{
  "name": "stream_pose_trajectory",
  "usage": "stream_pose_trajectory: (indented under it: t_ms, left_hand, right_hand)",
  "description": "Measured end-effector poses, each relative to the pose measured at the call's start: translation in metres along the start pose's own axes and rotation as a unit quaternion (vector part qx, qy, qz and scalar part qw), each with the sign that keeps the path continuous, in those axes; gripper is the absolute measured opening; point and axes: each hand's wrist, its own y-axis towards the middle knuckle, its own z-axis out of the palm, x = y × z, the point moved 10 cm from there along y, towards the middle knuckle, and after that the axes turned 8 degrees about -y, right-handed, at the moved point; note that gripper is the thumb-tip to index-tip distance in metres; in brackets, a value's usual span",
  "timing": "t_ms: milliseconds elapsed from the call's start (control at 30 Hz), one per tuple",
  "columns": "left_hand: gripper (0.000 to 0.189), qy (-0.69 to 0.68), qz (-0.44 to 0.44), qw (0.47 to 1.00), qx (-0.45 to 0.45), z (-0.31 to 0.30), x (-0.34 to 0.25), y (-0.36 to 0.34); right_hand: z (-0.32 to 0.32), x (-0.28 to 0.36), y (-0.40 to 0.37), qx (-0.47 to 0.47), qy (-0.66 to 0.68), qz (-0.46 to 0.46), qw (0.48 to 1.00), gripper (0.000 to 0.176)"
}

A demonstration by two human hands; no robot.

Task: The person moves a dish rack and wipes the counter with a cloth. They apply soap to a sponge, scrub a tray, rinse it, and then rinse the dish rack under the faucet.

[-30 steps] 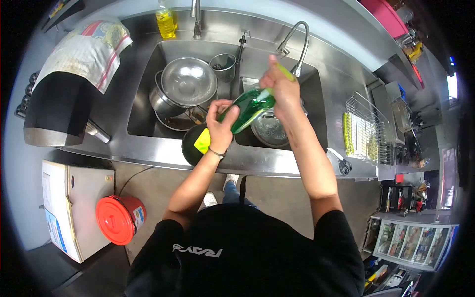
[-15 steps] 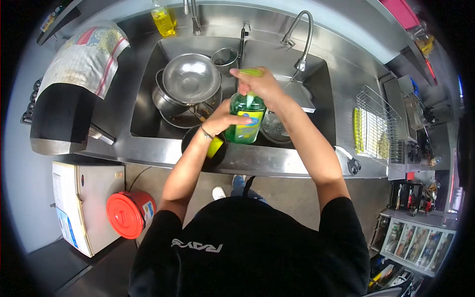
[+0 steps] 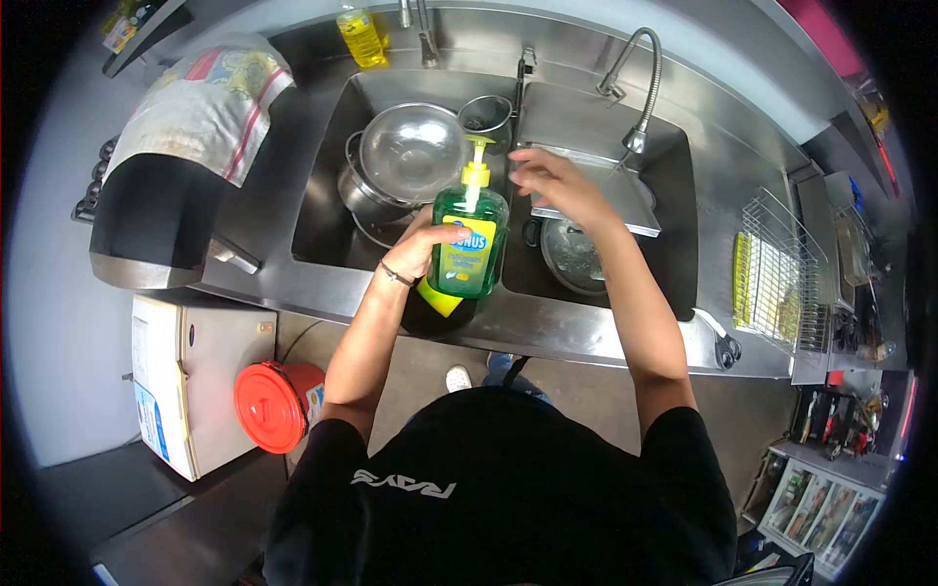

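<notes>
1. Soap bottle (image 3: 471,244) stands upright at the sink's (image 3: 596,327) front rim.
2. Left hand (image 3: 422,249) closes its grip on the bottle from 9 o'clock.
3. Right hand (image 3: 552,184), grip wide and empty, hovers at 2 o'clock of the pump.

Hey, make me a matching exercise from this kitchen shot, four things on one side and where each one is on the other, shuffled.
1 soap bottle
2 steel bowl
3 red bucket
4 yellow bottle

A on the floor
B in the left hand
C on the back ledge
D in a sink basin

Pairs: 1-B, 2-D, 3-A, 4-C
</notes>
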Motion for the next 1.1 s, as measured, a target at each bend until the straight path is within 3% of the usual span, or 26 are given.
stream_pose_trajectory:
  t_ms: [100, 133, 233, 267, 367, 433, 500, 633, 700, 900, 967, 1000, 1033, 1100]
  left_hand:
    - [0.039, 0.068, 0.019, 0.997, -0.013, -0.010, -0.003, -0.008]
    - [0.038, 0.097, 0.024, 0.995, -0.009, -0.010, -0.004, -0.010]
    - [0.038, 0.114, 0.018, 0.993, -0.009, -0.013, -0.004, -0.019]
    - [0.039, 0.115, 0.011, 0.993, 0.003, -0.016, -0.004, -0.022]
    - [0.042, 0.106, 0.012, 0.994, 0.013, -0.019, -0.010, -0.035]
    - [0.045, 0.068, 0.007, 0.997, 0.034, -0.027, -0.013, -0.040]
    - [0.048, 0.072, 0.013, 0.997, 0.032, -0.039, -0.016, -0.044]
    - [0.049, 0.056, 0.009, 0.998, 0.032, -0.038, -0.026, -0.057]
    - [0.048, 0.144, -0.013, 0.989, 0.027, -0.039, -0.027, -0.061]
    - [0.046, 0.195, 0.021, 0.979, 0.049, -0.038, -0.031, -0.073]
    - [0.048, 0.255, -0.030, 0.964, 0.061, -0.045, -0.024, -0.084]
    - [0.062, 0.278, -0.057, 0.957, 0.058, -0.061, -0.015, -0.088]
    - [0.060, 0.249, -0.074, 0.964, 0.057, -0.059, -0.015, -0.094]
    - [0.059, 0.320, -0.138, 0.935, 0.074, -0.065, -0.008, -0.105]
  right_hand:
    - [0.049, 0.039, 0.003, 0.035, -0.028, -0.075, 0.996, 0.046]
    - [0.054, 0.047, 0.006, 0.009, -0.113, -0.099, 0.989, 0.043]
    - [0.066, 0.061, 0.013, 0.040, -0.178, -0.115, 0.977, 0.040]
    - [0.071, 0.065, 0.012, 0.052, -0.150, -0.141, 0.977, 0.032]
    - [0.088, 0.071, 0.005, 0.138, -0.040, -0.123, 0.982, 0.028]
    - [0.097, 0.078, 0.002, 0.157, -0.001, -0.158, 0.975, 0.028]
    - [0.098, 0.085, 0.001, 0.167, 0.153, -0.159, 0.961, 0.033]
    - [0.097, 0.092, 0.001, 0.190, 0.180, -0.176, 0.949, 0.033]
    - [0.079, 0.089, 0.011, 0.123, 0.159, -0.165, 0.966, 0.031]
    - [0.015, 0.100, 0.003, 0.047, 0.244, -0.176, 0.953, 0.028]
    - [-0.006, 0.097, -0.008, 0.022, 0.242, -0.186, 0.952, 0.028]
    - [-0.019, 0.095, -0.014, -0.003, 0.241, -0.198, 0.950, 0.028]
    - [-0.024, 0.089, -0.017, -0.006, 0.240, -0.196, 0.951, 0.028]
    - [-0.035, 0.069, -0.021, -0.028, 0.234, -0.177, 0.956, 0.025]
